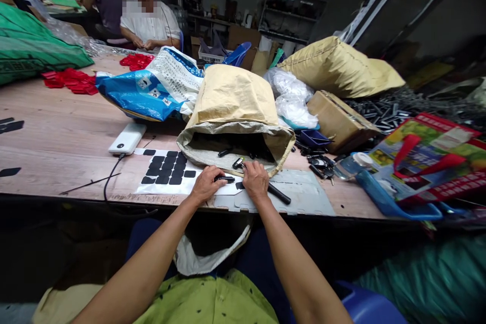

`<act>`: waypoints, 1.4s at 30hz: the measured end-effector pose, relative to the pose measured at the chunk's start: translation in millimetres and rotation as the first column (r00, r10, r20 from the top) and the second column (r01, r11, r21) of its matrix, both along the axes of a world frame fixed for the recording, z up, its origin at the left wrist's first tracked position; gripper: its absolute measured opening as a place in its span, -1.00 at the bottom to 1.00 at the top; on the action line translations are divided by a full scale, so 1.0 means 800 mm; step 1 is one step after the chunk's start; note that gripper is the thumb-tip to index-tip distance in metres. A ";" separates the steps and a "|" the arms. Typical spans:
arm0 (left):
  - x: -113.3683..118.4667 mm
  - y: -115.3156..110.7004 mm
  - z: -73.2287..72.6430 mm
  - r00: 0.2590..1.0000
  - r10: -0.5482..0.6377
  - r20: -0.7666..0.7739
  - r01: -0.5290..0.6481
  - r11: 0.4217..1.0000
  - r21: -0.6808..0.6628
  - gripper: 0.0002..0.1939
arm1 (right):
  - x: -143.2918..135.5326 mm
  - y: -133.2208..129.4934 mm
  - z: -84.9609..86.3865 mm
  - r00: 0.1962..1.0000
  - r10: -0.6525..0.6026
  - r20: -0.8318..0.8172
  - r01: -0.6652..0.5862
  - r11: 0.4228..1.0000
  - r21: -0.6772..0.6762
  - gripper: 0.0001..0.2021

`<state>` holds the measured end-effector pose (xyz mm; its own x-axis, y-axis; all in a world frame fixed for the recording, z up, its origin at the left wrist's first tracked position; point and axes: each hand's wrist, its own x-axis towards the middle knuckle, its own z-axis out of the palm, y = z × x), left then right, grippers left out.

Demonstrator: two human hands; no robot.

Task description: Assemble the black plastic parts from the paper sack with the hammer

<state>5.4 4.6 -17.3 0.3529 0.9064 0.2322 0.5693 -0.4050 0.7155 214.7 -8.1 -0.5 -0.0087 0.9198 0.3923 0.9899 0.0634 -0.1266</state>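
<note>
Through the head camera I saw the small black tubular piece (228,179) in my left hand (207,182), lying level above the bench (56,147), its end poking out past the fingers, which were closed narrowly around it. My right hand (256,179) was curled at the lower lip of the open tan paper sack (235,96), its fingers bent down beside a silver-ended black piece (238,163); I could not tell whether they gripped it. More small dark pieces lay inside the sack's mouth. A thick black rod (279,194) lay just right of my right hand, on a flat grey board (311,195). Left of my left hand, a white paper sheet (182,190) carried rows of black rounded-square patches, and beyond it sat a white rectangular device (128,139) with a black cable. Behind that lay a blue-and-white plastic sack (148,88). To the right I made out a clear jar with a white lid (353,166), near a blue plastic tray (410,210) under a colourful bag with red handles (436,157). Across the bench sat a person in a white shirt (152,23), hands together.
</note>
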 end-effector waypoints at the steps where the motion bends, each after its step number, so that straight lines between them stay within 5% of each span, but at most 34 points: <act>1: 0.000 0.000 -0.001 1.000 -0.003 0.000 0.003 1.000 0.004 -0.86 | 0.000 0.000 -0.001 1.000 0.000 0.005 0.000 1.000 0.004 -0.79; 27: -0.001 -0.005 0.014 0.999 -0.019 -0.038 0.018 1.000 -0.013 -0.58 | 0.000 -0.003 0.000 1.000 -0.010 0.000 0.010 1.000 -0.006 -0.82; 31: -0.001 -0.010 0.029 0.998 -0.027 -0.048 0.026 1.000 -0.008 -0.58 | 0.000 -0.002 0.000 1.000 -0.008 -0.010 0.008 1.000 -0.007 -0.83; 37: -0.013 -0.091 0.064 0.969 -0.243 0.043 0.247 0.954 -0.169 -0.69 | 0.001 -0.001 -0.001 1.000 -0.010 -0.010 0.010 1.000 -0.003 -0.84; 39: -0.018 -0.126 0.052 0.946 -0.325 -0.004 0.310 0.906 -0.290 -0.74 | 0.000 -0.001 -0.002 1.000 -0.015 -0.009 0.015 1.000 0.001 -0.85; 42: -0.021 -0.159 0.004 0.923 -0.316 -0.219 0.198 0.879 -0.433 -0.83 | 0.000 -0.001 -0.003 1.000 -0.016 -0.010 0.016 1.000 -0.002 -0.85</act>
<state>-11.6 -122.6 -14.5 0.5821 0.7683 -0.2663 0.6806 -0.2812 0.6765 214.8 -8.7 -2.5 0.0095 0.9206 0.3904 0.9895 0.0477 -0.1364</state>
